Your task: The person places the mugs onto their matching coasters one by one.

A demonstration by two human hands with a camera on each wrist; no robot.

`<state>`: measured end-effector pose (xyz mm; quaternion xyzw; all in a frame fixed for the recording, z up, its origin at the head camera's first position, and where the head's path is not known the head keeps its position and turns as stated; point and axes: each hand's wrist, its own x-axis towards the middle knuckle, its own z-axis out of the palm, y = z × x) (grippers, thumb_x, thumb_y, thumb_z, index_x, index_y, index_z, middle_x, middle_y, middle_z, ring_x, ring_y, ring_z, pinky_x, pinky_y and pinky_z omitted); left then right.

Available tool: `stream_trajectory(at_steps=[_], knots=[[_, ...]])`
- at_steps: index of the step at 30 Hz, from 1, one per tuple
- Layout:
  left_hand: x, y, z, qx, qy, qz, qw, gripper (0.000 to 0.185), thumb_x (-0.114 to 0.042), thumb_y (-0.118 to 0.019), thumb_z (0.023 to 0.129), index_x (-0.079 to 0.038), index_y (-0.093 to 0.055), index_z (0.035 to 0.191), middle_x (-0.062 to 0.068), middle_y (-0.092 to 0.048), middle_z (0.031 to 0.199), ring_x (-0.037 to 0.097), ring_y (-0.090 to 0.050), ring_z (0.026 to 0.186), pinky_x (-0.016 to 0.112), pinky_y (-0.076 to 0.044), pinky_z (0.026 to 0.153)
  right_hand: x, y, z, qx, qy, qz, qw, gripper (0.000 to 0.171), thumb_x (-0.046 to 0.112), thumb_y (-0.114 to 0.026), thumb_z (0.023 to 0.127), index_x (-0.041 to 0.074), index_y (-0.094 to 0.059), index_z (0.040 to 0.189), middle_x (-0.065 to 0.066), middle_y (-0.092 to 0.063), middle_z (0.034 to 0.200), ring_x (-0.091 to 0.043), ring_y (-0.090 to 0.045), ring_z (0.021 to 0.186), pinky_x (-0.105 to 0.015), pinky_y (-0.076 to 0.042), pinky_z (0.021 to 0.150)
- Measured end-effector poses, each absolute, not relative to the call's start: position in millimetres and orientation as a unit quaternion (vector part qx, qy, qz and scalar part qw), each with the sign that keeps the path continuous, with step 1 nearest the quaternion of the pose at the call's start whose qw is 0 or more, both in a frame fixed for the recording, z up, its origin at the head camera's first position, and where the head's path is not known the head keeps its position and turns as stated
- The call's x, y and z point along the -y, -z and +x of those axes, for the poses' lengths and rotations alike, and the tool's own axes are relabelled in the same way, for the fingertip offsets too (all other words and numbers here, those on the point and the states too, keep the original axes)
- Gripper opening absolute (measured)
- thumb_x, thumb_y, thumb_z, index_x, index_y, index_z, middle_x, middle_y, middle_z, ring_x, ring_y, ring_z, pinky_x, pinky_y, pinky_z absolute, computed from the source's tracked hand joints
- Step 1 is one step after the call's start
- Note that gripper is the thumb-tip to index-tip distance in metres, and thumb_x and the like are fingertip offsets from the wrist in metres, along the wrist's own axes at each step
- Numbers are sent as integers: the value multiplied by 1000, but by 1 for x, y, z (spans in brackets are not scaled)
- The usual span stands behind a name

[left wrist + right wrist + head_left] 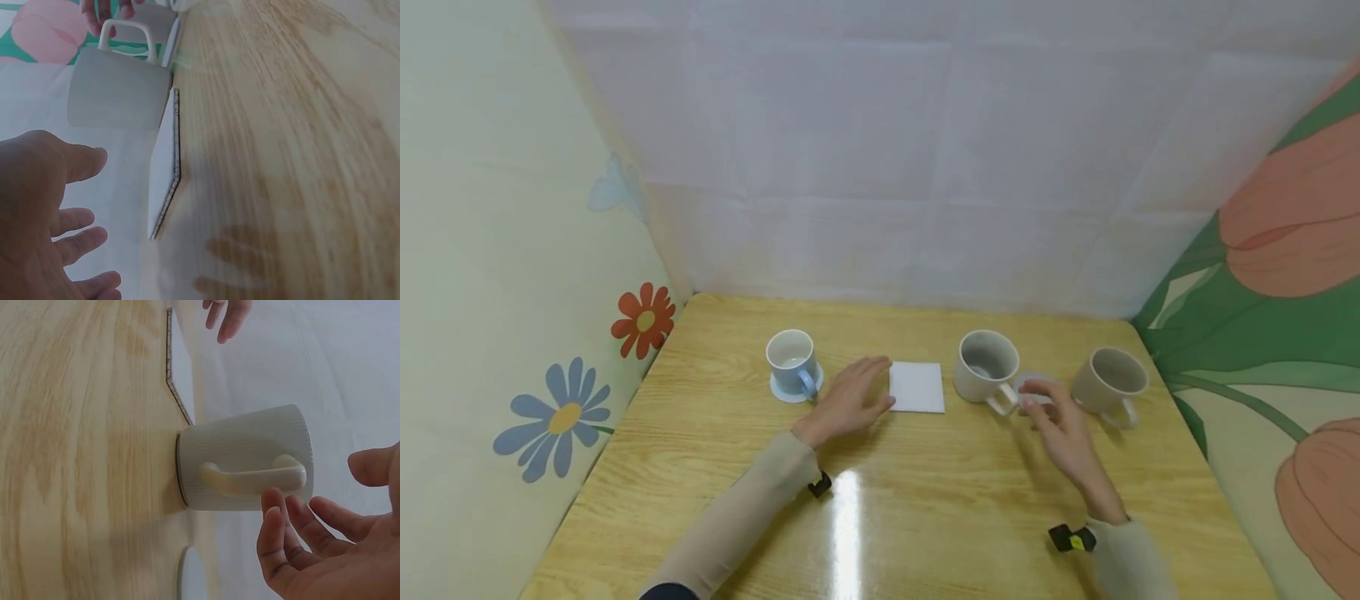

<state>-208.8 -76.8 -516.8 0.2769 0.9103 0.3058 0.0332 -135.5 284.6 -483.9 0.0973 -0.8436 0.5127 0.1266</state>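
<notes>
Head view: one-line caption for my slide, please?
Left hand beside a white square coaster; right hand reaching toward the middle mug on the wooden table.

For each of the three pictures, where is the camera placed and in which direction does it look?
Head: above, looking down on the wooden table; both forearms, left hand, right hand show.
Left wrist: low, facing the white square coaster and grey mug; open left fingers show.
Right wrist: low, facing the same mug's handle; right fingers show.
Shared: both wrist views show the grey mug and coaster.
</notes>
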Motion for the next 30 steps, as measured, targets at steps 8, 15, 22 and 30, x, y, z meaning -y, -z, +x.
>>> stream_trajectory(at_steps=[8, 15, 22, 30], knots=[[74, 529, -216, -914, -294, 274, 50, 71, -37, -64, 107, -5, -37, 165, 17, -34, 173, 45, -28, 160, 62, -21, 131, -277, 492, -140, 827, -552, 70, 76, 30, 2, -55, 109, -13, -59, 135, -24, -68, 119, -2, -69, 85, -25, -57, 69], [71, 536, -218, -915, -295, 269, 63, 70, -36, -64, 107, -8, -37, 165, 14, -34, 174, 47, -24, 161, 68, -18, 130, -270, 504, -141, 820, -570, 39, 34, 30, 8, -51, 113, -11, -62, 133, -21, -71, 114, -8, -69, 86, -27, -57, 70], [70, 544, -223, -918, -278, 273, 77, 74, -40, -62, 108, -10, -32, 168, 9, -28, 177, 47, -18, 163, 68, -15, 130, -264, 511, -142, 804, -592, 39, 25, 38, 12, -44, 116, -16, -60, 135, 3, -76, 109, -12, -72, 87, -27, -59, 73], [70, 545, -228, -925, -245, 274, 99, 76, -45, -59, 109, -14, -26, 170, 3, -20, 179, 44, -11, 165, 63, -12, 132, -259, 509, -148, 792, -611, 16, 4, 45, 20, -35, 118, -17, -58, 130, -24, -72, 117, -17, -72, 90, -30, -61, 73]])
